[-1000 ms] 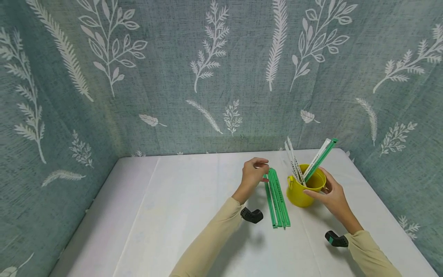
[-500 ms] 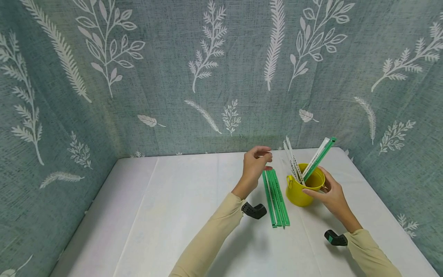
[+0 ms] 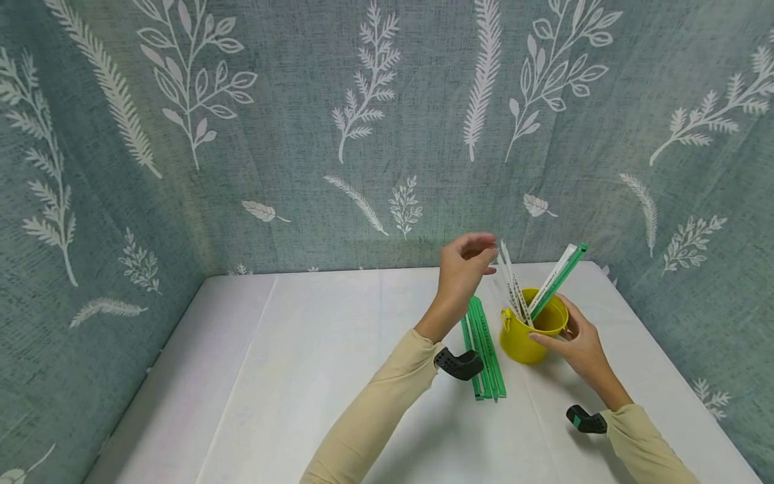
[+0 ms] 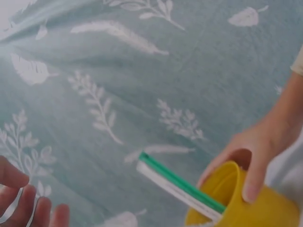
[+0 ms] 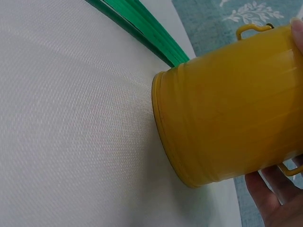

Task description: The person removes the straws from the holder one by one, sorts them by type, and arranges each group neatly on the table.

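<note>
Fingers of my right hand (image 3: 577, 346) curl around the small yellow metal bucket (image 3: 532, 333), steadying it on the white worktop (image 3: 302, 376); my left hand (image 3: 462, 269), loosely curled and empty, hovers by its white sticks (image 3: 510, 279).

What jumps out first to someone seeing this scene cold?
A bright yellow bucket stands on the white table, gripped by the right hand, with white and green strips sticking out. Beside it lie flat green strips, and the left hand hovers above them.
</note>
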{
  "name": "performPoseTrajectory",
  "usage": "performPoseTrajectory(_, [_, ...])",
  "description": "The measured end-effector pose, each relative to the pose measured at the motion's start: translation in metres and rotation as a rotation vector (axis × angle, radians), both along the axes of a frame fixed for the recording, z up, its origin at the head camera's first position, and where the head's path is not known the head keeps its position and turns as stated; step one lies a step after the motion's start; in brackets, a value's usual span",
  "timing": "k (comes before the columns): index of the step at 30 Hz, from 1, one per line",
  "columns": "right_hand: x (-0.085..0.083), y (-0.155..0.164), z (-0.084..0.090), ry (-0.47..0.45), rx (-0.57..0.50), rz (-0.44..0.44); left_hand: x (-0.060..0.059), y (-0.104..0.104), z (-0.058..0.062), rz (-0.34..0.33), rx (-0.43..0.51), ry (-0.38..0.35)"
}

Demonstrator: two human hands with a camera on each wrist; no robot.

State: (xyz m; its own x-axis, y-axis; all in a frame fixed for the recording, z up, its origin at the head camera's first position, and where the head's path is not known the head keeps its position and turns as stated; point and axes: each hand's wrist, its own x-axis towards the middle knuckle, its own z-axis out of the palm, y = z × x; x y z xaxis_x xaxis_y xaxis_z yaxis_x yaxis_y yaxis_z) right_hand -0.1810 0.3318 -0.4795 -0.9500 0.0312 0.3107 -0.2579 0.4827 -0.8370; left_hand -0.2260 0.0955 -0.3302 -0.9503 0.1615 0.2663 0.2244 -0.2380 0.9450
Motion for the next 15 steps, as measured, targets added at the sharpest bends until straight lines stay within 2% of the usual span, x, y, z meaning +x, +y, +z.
performPoseTrajectory(9, [0.001,-0.001,0.003,-0.020,-0.001,-0.016,0.010,0.014,0.014,-0.056,-0.013,0.106])
performPoseTrajectory(15, [0.002,-0.002,0.005,-0.028,0.028,-0.018,0.014,0.028,0.015,-0.070,-0.042,0.141])
